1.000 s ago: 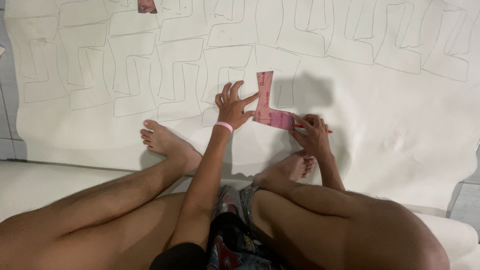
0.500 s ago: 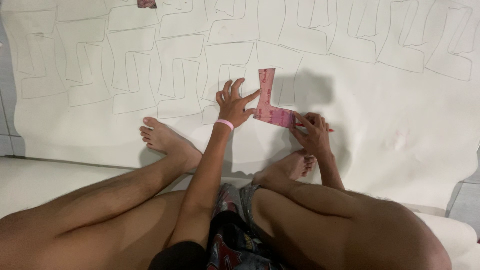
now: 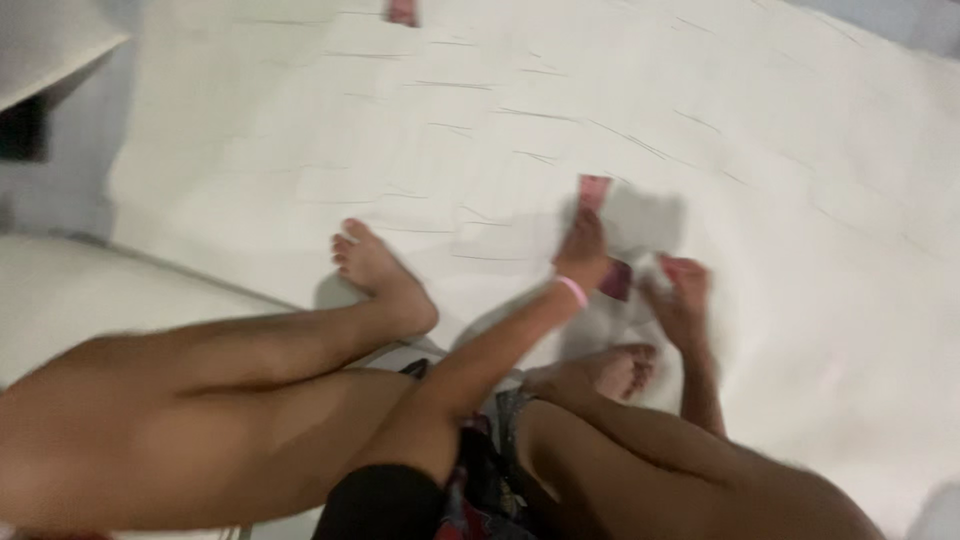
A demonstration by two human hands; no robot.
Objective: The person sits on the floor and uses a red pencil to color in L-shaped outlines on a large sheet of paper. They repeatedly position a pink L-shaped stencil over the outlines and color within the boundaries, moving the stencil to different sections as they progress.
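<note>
The frame is motion-blurred. A pink L-shaped template (image 3: 594, 188) lies on a large white sheet (image 3: 800, 200) marked with traced outlines. My left hand (image 3: 583, 248), with a pink wristband, presses down on the template's middle. My right hand (image 3: 682, 295) sits just right of the template's lower end, fingers curled. The blur hides whether it grips anything. Both of my bare feet rest on the sheet, one (image 3: 380, 275) left of the hands and one (image 3: 610, 370) just below them.
A second small pink piece (image 3: 402, 12) lies at the sheet's far edge. The sheet's left edge meets a pale floor (image 3: 90, 290), and a dark-and-light object (image 3: 40, 60) stands at the top left. My bent legs fill the lower view.
The view has swung and blurred, so the hands and template now sit lower and further right in the frame. Both hands remain at the template.
</note>
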